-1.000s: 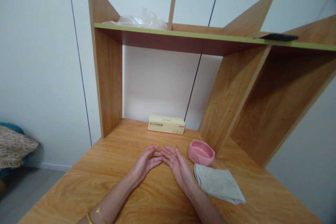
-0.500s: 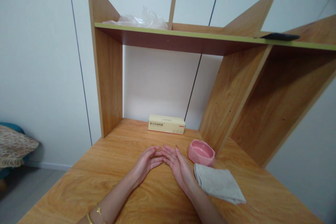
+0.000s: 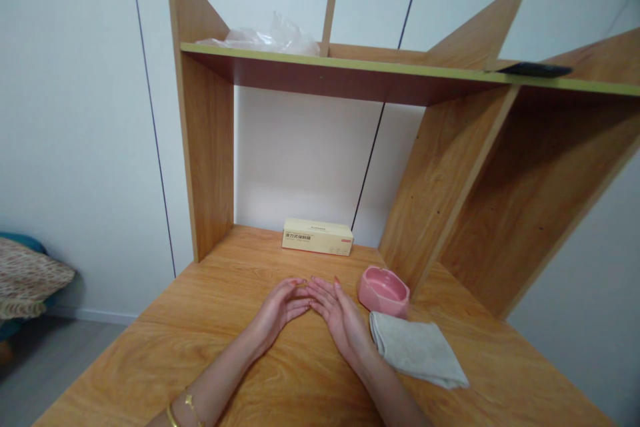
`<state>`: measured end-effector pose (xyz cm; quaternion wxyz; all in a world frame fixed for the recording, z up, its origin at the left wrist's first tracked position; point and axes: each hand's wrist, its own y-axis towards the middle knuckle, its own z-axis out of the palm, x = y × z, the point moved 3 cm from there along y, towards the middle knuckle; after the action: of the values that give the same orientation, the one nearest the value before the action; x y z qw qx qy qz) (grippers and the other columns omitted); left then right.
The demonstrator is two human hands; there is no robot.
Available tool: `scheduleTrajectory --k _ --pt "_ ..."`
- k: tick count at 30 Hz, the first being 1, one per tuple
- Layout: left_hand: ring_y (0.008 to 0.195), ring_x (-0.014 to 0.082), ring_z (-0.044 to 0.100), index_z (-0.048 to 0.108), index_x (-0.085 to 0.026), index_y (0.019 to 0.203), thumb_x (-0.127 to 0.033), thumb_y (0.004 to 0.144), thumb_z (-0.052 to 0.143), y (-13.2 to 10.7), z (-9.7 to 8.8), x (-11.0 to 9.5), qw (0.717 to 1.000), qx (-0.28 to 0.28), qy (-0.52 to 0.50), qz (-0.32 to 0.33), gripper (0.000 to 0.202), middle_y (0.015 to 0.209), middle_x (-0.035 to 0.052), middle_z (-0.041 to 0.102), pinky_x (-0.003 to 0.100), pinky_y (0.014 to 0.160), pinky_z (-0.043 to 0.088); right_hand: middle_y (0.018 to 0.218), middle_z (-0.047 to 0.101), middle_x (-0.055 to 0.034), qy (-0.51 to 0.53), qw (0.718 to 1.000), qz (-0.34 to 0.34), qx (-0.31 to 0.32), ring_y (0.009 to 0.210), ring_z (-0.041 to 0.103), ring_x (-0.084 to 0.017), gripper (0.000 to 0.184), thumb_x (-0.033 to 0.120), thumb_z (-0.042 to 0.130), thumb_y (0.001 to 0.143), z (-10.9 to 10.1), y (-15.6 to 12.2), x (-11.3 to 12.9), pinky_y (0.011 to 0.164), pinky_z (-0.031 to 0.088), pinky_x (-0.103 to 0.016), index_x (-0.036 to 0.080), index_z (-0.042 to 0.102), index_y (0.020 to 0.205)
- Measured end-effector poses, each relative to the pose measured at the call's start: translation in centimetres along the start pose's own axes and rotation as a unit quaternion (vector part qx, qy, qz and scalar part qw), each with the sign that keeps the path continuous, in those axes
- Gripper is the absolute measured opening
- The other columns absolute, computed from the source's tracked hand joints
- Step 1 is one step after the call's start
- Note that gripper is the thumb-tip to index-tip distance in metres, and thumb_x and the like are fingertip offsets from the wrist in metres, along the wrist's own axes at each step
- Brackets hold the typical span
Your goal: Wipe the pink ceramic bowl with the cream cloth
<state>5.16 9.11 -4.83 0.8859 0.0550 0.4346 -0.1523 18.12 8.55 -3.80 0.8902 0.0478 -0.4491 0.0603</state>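
Note:
My left hand (image 3: 279, 309) and my right hand (image 3: 341, 317) rest on the wooden desk (image 3: 300, 373), palms turned toward each other. Their fingertips meet or nearly meet, and the fingers are stretched out with nothing held in either hand. Just right of my right hand sits a pink hexagonal ashtray (image 3: 383, 291). A folded grey cloth (image 3: 420, 350) lies in front of it, close to my right wrist. Behind both hands, a long cream cling film box (image 3: 317, 237) stands near the wall.
A wooden shelf unit (image 3: 207, 160) rises from the back of the desk. Its upper board carries a clear plastic bag (image 3: 280, 37) on the left and a flat black object (image 3: 536, 70) on the right. Patterned fabric (image 3: 30, 277) shows at the far left, beyond the desk.

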Motion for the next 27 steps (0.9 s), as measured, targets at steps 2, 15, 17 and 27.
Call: scheduleTrajectory --k 2,15,17,27 --pt "0.079 0.0171 0.062 0.054 -0.018 0.091 -0.030 0.071 0.059 0.02 -0.08 -0.01 1.000 -0.007 -0.005 0.005 0.023 0.086 0.0048 0.065 0.033 0.086 0.040 0.099 0.066 -0.0114 0.001 1.000 0.003 0.004 0.096 0.056 -0.022 0.039 0.048 0.061 0.067 -0.01 0.00 -0.05 0.087 0.038 -0.035 0.015 0.066 0.087" --pt "0.081 0.0176 0.062 0.053 -0.017 0.091 -0.025 0.073 0.055 0.17 -0.22 -0.21 0.999 -0.028 -0.016 0.003 0.020 0.083 0.0063 0.065 0.033 0.085 0.042 0.100 0.065 -0.0109 -0.006 1.000 0.007 0.003 0.099 0.055 -0.021 0.039 0.049 0.060 0.068 -0.05 0.01 -0.07 0.088 0.037 -0.034 0.015 0.066 0.087" --pt "0.081 0.0178 0.062 0.053 -0.016 0.091 -0.026 0.073 0.055 0.09 -0.13 -0.24 1.000 -0.025 -0.012 0.005 0.020 0.084 0.0066 0.065 0.033 0.085 0.042 0.100 0.065 -0.0109 -0.007 1.000 0.007 0.003 0.099 0.055 -0.021 0.038 0.049 0.059 0.069 -0.06 -0.01 -0.08 0.088 0.037 -0.034 0.016 0.066 0.087" --pt "0.082 0.0177 0.062 0.054 -0.017 0.088 -0.028 0.072 0.057 -0.19 0.19 -0.12 1.000 -0.010 -0.013 0.007 0.020 0.084 0.0066 0.065 0.032 0.085 0.042 0.099 0.065 -0.0110 0.001 1.000 0.005 0.001 0.098 0.055 -0.021 0.038 0.049 0.059 0.068 0.05 -0.04 0.05 0.089 0.036 -0.036 0.016 0.067 0.086"
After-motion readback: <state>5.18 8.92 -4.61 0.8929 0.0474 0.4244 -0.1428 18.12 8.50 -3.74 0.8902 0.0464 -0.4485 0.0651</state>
